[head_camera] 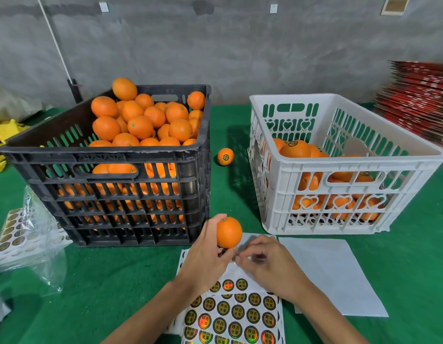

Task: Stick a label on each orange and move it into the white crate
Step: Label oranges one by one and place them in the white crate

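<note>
The left hand grips an orange, fingers curled round it, just above the label sheet. The right hand, touching the left beside the fruit's underside, has fingertips pinched together; what they pinch I cannot tell. The white crate stands beyond the right hand, the black crate beyond the left.

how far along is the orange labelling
Done: labelled oranges partly fill the white crate. In hand: the left hand holds one orange while the right hand works at the label sheet. Left: the heaped black crate and a labelled stray orange.
</note>
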The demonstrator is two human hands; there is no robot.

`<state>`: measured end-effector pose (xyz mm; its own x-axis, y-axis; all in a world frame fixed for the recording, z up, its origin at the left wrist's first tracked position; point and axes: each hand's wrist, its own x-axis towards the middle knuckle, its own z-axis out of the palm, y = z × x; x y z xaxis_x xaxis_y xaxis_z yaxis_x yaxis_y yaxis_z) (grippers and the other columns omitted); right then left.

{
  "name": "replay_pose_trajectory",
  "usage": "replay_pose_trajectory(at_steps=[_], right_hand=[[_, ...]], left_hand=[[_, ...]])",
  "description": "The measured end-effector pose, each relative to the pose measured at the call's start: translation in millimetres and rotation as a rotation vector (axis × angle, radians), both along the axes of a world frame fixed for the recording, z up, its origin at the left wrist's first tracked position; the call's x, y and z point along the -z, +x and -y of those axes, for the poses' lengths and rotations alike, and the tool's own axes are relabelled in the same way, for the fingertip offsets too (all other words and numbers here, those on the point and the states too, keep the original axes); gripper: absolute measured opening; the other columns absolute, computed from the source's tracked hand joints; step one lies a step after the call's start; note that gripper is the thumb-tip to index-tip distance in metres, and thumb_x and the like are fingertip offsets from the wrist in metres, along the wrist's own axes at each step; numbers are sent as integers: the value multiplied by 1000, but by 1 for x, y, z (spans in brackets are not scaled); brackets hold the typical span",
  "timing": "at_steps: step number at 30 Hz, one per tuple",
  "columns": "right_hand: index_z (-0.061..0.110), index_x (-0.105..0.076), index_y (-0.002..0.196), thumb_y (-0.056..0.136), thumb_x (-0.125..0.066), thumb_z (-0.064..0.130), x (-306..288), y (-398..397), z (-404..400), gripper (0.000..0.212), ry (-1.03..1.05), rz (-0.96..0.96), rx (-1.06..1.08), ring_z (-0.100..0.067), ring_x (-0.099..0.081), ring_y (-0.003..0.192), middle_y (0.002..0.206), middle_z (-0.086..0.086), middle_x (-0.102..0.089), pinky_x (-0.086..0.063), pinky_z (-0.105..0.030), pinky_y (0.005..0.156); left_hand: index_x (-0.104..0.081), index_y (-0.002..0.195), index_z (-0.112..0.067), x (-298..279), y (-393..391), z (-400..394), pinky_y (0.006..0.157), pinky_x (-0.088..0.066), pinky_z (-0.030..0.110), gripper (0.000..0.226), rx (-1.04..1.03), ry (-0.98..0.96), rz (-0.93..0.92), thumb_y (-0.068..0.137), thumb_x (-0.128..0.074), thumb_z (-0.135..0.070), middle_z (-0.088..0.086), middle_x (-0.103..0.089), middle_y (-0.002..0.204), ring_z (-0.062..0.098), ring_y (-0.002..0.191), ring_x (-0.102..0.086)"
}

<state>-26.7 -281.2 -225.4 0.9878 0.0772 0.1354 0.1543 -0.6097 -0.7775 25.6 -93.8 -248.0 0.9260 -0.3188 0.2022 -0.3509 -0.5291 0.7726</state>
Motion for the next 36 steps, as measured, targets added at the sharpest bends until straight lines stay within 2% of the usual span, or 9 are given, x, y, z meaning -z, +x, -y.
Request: replay_pose_trajectory(at_steps=[8, 13, 17, 20, 25, 28, 30, 33, 36], right_hand=[[30, -74, 83, 98, -67, 31, 0, 2, 4, 16, 30, -24, 130, -3, -61, 88, 93, 15, -66, -50, -28, 78], [29, -64, 90, 103, -55, 38, -6, 4, 0, 18, -155, 288, 421, -3, -57, 77, 94, 18, -57, -47, -25, 63], [24, -73, 99, 103, -58, 29, -2, 5, -10, 16, -230, 402, 272, -4, -56, 94, 103, 14, -60, -53, -26, 75], [21, -73, 120, 108, -48, 37, -4, 1, -9, 32, -258, 438, 138, -5, -56, 111, 122, 12, -63, -51, -29, 92], [21, -40, 157, 102, -52, 55, -14, -8, -24, 65, -365, 375, 108, -9, -39, 145, 160, 8, -40, -34, -30, 121], [15, -37, 157, 94, -60, 62, -44, -12, -32, 82, -342, 440, 171, -14, -40, 146, 162, 4, -38, -37, -33, 120], [6, -47, 151, 93, -61, 62, -74, -8, -33, 82, -361, 642, 248, -22, -51, 140, 156, -4, -47, -42, -34, 115], [1, -54, 144, 97, -66, 47, -129, 4, -23, 67, -427, 943, 368, -27, -56, 134, 148, -14, -56, -46, -41, 112], [-1, -47, 149, 98, -68, 31, -181, 18, -4, 63, -408, 929, 502, -34, -51, 138, 150, -19, -52, -41, -52, 115]], left_hand=[[-19, 136, -67, -2, 0, 0, 75, -41, -4, 73, -1, 7, -11, 94, -73, -42, -18, -43, 136, -19, 98, -59], [-24, 137, -63, -9, -3, 1, 79, -39, -3, 71, 39, 57, 36, 92, -74, -43, -28, -39, 136, -18, 105, -52], [-23, 137, -67, -10, -4, 1, 80, -41, -1, 73, 59, 61, 54, 91, -75, -43, -37, -38, 132, -18, 102, -53], [-23, 139, -69, -11, -4, -2, 78, -47, 6, 74, 24, -9, 23, 92, -73, -45, -41, -36, 134, -16, 105, -55], [-24, 136, -75, -26, -7, 0, 95, -48, 11, 82, 39, -49, 70, 94, -74, -26, -37, -36, 141, -11, 116, -52], [-32, 150, -54, -54, -11, 5, 106, -45, 16, 79, 67, -109, 217, 94, -75, -19, -39, -28, 148, -6, 134, -43], [-33, 154, -45, -79, -11, 13, 106, -42, 11, 81, 53, -186, 355, 93, -72, -9, -36, -25, 154, -5, 140, -38], [-25, 157, -46, -136, -3, 36, 109, -29, 3, 94, 32, -227, 505, 91, -60, 11, -27, -22, 161, -9, 145, -29], [-19, 163, -31, -199, 12, 68, 111, -20, 1, 79, 89, -184, 605, 101, -50, 5, -14, -18, 168, -13, 149, -18]])
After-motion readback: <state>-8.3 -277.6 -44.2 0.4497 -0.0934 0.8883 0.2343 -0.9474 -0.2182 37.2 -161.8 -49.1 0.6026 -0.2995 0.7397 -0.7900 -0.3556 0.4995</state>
